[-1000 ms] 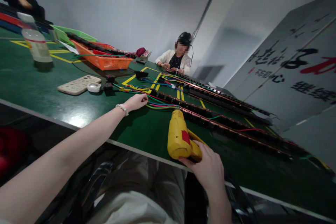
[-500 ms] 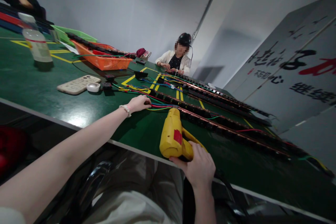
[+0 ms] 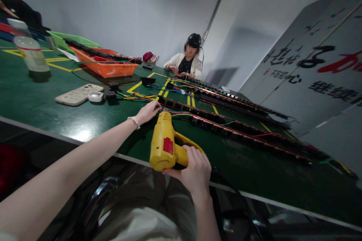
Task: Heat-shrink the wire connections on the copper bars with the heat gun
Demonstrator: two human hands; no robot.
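My right hand [image 3: 195, 169] is wrapped round the handle of a yellow heat gun [image 3: 163, 141], which has a red label on its side. The gun's nozzle points away from me, at a bundle of coloured wires [image 3: 179, 113]. Just left of the nozzle, my left hand [image 3: 149, 111] is closed on these wires, its fingertips pinched together. To the right the wires run into a long black strip with copper-coloured rails [image 3: 226, 130]. On the left they lead toward black connectors [image 3: 111, 94].
Left of my hand lie a phone [image 3: 79, 95] and a small white case [image 3: 95, 97]. Farther back are an orange basket [image 3: 113, 70], a green basket [image 3: 73, 39] and a bottle [image 3: 32, 54]. A co-worker [image 3: 185, 62] sits across the green table [image 3: 93, 120]; another person is far left.
The heat gun has moved left in my right hand, its nozzle now close beside my left fingers. My left hand keeps hold of the wires. The view has shifted slightly.
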